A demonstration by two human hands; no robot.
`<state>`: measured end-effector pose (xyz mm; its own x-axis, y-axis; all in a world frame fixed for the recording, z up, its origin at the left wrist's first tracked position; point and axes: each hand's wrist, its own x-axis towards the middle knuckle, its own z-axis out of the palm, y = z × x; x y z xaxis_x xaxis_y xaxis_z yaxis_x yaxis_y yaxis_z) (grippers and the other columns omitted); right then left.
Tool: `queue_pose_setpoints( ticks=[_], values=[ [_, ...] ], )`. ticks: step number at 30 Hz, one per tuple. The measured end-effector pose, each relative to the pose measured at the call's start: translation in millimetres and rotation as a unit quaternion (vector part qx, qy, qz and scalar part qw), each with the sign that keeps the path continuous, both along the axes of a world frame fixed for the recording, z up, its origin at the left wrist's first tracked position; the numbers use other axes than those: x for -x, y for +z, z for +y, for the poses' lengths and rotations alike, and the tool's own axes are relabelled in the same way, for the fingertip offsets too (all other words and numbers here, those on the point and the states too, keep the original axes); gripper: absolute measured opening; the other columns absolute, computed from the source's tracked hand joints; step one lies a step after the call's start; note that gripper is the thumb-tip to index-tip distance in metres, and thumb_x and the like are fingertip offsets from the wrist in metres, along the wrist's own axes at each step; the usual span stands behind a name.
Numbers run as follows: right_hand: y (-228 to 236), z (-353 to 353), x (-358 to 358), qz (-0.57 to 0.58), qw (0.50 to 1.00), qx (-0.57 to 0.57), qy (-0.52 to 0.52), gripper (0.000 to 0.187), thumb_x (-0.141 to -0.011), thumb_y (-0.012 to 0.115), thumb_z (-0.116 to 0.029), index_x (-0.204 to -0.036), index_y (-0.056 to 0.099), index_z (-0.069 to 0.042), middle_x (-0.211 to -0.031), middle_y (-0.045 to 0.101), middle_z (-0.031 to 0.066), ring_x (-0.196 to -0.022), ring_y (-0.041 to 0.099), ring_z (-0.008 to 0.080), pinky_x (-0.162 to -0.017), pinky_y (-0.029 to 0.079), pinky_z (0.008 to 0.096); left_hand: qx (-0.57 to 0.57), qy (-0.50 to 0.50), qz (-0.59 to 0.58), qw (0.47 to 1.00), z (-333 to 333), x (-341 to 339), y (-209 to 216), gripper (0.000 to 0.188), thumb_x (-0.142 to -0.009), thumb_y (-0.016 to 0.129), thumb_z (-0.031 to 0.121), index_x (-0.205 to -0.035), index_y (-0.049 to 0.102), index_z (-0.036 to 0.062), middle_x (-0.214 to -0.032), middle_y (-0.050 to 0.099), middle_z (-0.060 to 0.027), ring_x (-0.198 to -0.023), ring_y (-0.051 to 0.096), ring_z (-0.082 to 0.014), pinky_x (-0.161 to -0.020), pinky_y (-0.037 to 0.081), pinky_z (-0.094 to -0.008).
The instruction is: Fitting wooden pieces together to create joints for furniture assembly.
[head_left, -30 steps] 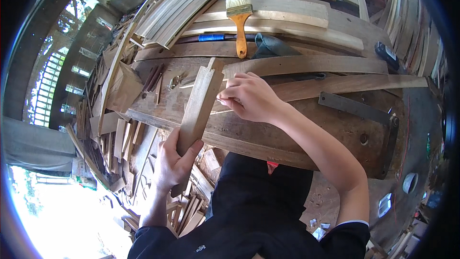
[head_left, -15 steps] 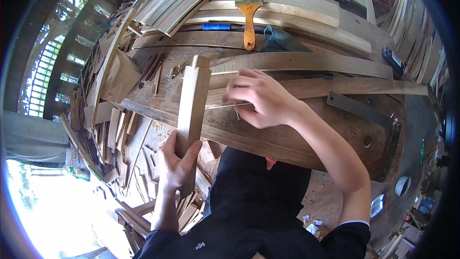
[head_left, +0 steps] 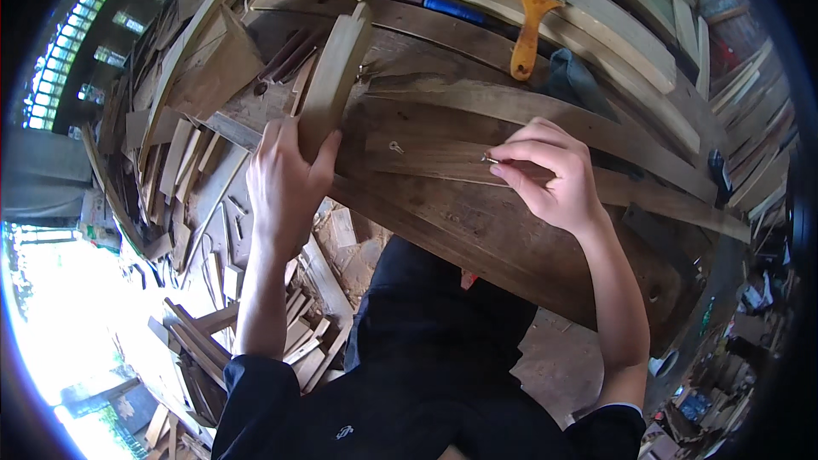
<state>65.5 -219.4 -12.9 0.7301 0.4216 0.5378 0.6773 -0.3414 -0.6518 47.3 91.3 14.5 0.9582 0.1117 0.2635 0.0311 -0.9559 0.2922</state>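
Note:
My left hand (head_left: pixel 288 166) is wrapped round the lower part of a pale squared wooden bar (head_left: pixel 332 77), which slants up and away over the left end of the workbench (head_left: pixel 443 226). Farther right, the thumb and fingers of my right hand (head_left: pixel 554 175) pinch a small shiny metal screw (head_left: pixel 489 158); its exact shape is mostly hidden. Below that hand lies a long curved wooden slat (head_left: pixel 452 158). On the slat, between my hands, rests another small metal fitting (head_left: pixel 394 146) with a round end.
A wide brush (head_left: pixel 530 30) with a wooden handle lies at the back, beside a dark cloth (head_left: pixel 575 77) and a blue-handled tool (head_left: pixel 452 7). Stacked planks (head_left: pixel 613 43) fill the far side. Wood offcuts (head_left: pixel 319 281) litter the floor at left.
My right hand has moved right, away from the wooden bar, and now shows a clear pinch on the screw. The bar has tilted to the right at its top. The whole view has shifted.

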Motion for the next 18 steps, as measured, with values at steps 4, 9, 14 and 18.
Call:
queue_pose_setpoints(
  ticks=[4,9,14,18],
  values=[
    [1,3,-2,0.01,1.0,0.0,-0.006,0.01,-0.079,0.079,-0.001,-0.087,0.075,-0.003,-0.084,0.072,0.0061,-0.076,0.064,0.0155,-0.064,0.051,0.0263,0.024,0.01,-0.036,0.999,-8,-18,0,0.046,-0.089,0.07,0.034,-0.115,0.063,-0.0037,-0.096,0.066,-0.0207,-0.088,0.065,-0.0401,-0.079,0.051,-0.047],
    [-2,4,2,0.065,0.997,-0.026,-0.04,0.009,-0.081,0.077,0.001,-0.089,0.073,-0.001,-0.084,0.07,0.0045,-0.072,0.059,0.0104,-0.059,0.042,0.0222,0.101,-0.087,-0.156,0.979,-42,16,26,0.04,-0.087,0.073,0.024,-0.112,0.063,-0.0055,-0.089,0.064,-0.0157,-0.084,0.062,-0.0309,-0.077,0.051,-0.0397],
    [-1,27,-9,0.099,0.992,-0.075,-0.002,0.012,-0.085,0.077,-0.006,-0.097,0.077,-0.007,-0.085,0.072,0.0026,-0.068,0.059,0.0061,-0.055,0.041,0.0202,0.243,-0.2,-0.092,0.945,-74,15,27,0.028,-0.085,0.075,0.017,-0.105,0.069,-0.0021,-0.08,0.065,-0.0095,-0.072,0.062,-0.0186,-0.067,0.05,-0.0301],
    [-1,25,-17,0.161,0.984,-0.063,0.04,0.015,-0.085,0.075,-0.004,-0.1,0.077,-0.005,-0.086,0.075,0.0055,-0.072,0.064,0.0077,-0.061,0.048,0.0215,0.307,-0.234,-0.056,0.921,-92,2,14,0.018,-0.085,0.074,0.01,-0.098,0.072,-0.0012,-0.076,0.07,-0.0102,-0.066,0.065,-0.0149,-0.06,0.05,-0.0261]
  ],
)
